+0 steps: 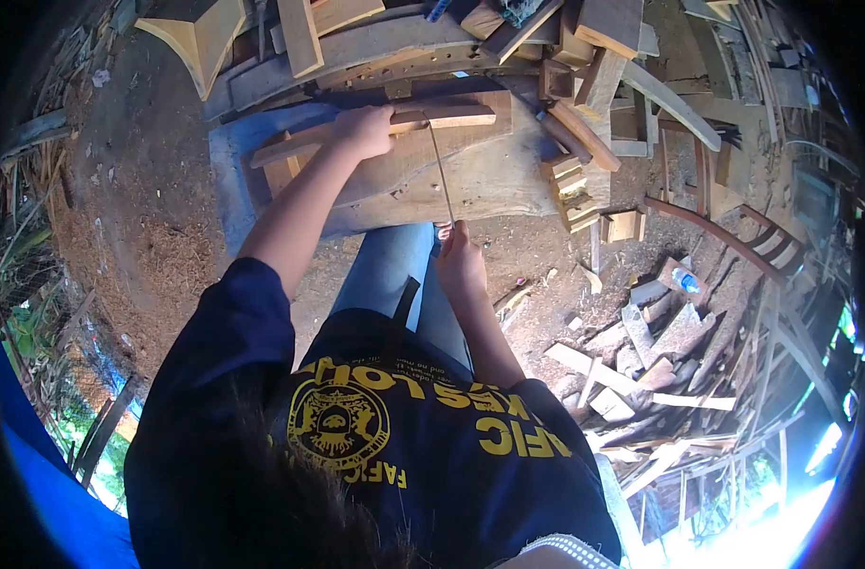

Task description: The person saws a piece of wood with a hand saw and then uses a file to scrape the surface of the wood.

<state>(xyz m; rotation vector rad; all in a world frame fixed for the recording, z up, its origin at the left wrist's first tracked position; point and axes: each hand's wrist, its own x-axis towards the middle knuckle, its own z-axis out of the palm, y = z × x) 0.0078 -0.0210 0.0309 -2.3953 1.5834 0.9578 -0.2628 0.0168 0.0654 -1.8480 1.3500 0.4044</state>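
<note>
My left hand (pixel 364 131) is wrapped over a long, slightly curved piece of wood (pixel 463 118) and presses it down on the workbench (pixel 423 194). My right hand (pixel 461 264) is closed around the handle end of a thin saw (pixel 440 169), close to the bench's front edge. Seen almost edge-on, the blade runs away from me, and its far end meets the curved piece just right of my left hand. Under the left part of that piece lies a small wooden block (pixel 279 174). My fingers hide most of the saw's handle.
Wooden offcuts (pixel 574 194) and a curved brown piece (pixel 584 135) lie at the bench's right end. Boards and blocks (pixel 301 38) crowd the back. A curved wooden frame (pixel 726 232) and a scrap pile (pixel 641 351) with a plastic bottle (pixel 685 280) are on the ground to the right.
</note>
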